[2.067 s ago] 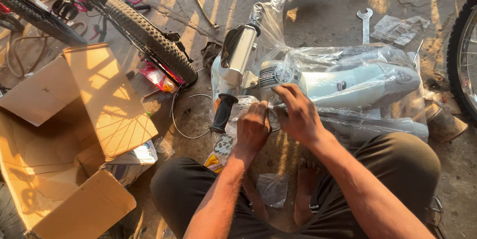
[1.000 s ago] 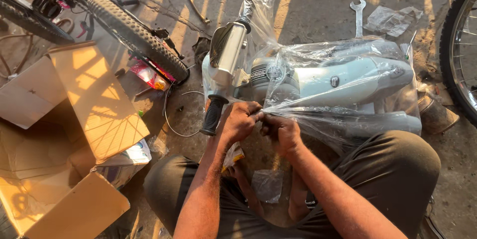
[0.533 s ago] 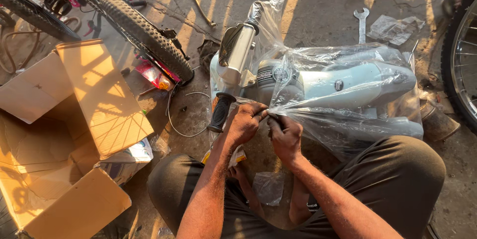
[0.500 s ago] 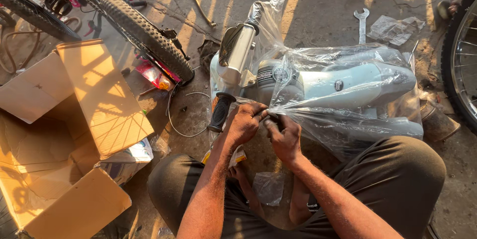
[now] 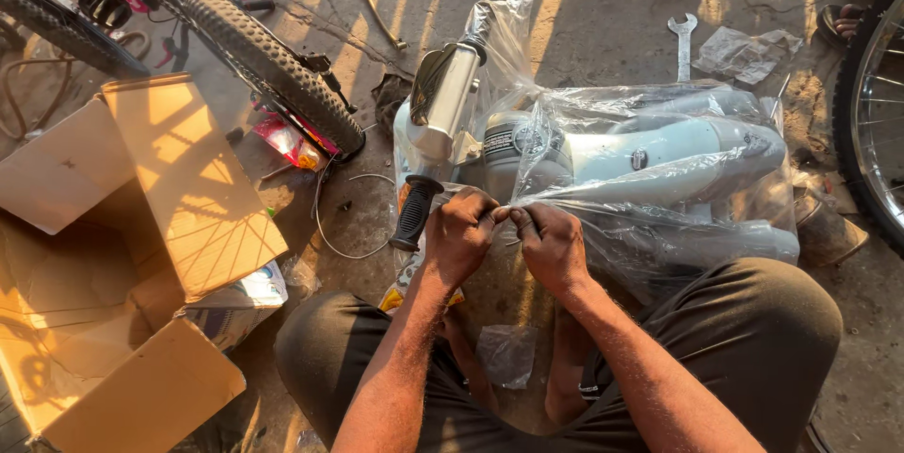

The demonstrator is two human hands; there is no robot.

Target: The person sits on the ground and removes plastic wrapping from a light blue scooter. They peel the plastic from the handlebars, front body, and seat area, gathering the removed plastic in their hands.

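Observation:
A pale grey-blue metal frame part [image 5: 659, 156] lies on the ground inside a clear plastic bag [image 5: 650, 218]. A silver tube with a black rubber grip [image 5: 415, 213] sticks out of the bag's left end. My left hand [image 5: 461, 234] and my right hand [image 5: 549, 244] are side by side at the bag's near edge, both pinching the plastic film between thumb and fingers. The hands almost touch each other. I sit cross-legged in dark trousers behind the bag.
An open cardboard box [image 5: 132, 236] lies at the left. A knobby bicycle tyre [image 5: 273, 62] stands behind it, another wheel [image 5: 871, 105] at the right edge. A spanner [image 5: 683, 43] and crumpled plastic [image 5: 753, 53] lie beyond the bag. A thin wire [image 5: 334, 227] loops near the grip.
My hands came together from the bag's top down to its near edge and now pinch the film close together. The view has shifted slightly.

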